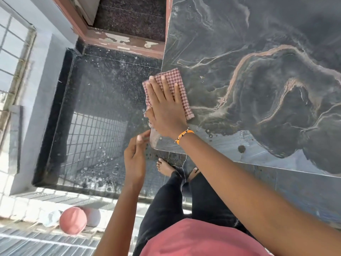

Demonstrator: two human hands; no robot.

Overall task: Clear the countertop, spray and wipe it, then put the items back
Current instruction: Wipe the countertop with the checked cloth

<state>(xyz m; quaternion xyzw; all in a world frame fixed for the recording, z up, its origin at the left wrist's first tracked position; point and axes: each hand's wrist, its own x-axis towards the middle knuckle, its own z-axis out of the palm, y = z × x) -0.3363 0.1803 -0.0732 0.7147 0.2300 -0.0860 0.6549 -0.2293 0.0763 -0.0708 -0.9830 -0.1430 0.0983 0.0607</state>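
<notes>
The right hand lies flat, fingers straight, pressing the checked cloth onto the countertop edge — spreading pressure for wiping; the left hand hovers beside the corner, loosely curled, holding nothing — likely ready to catch debris.

no readable text, no labels, no brands, no numbers, no signs

Speckled dark floor across centre left, showing a reflected grid pattern. Worn reddish door frame with flaking paint at upper centre; dark granite threshold beyond it. Barred window along left edge. Round pink tub at lower left, beside a white container, blurred. Pale tiled ledge at lower left. Bare feet at lower centre, below black trousers and pink shirt.
</notes>
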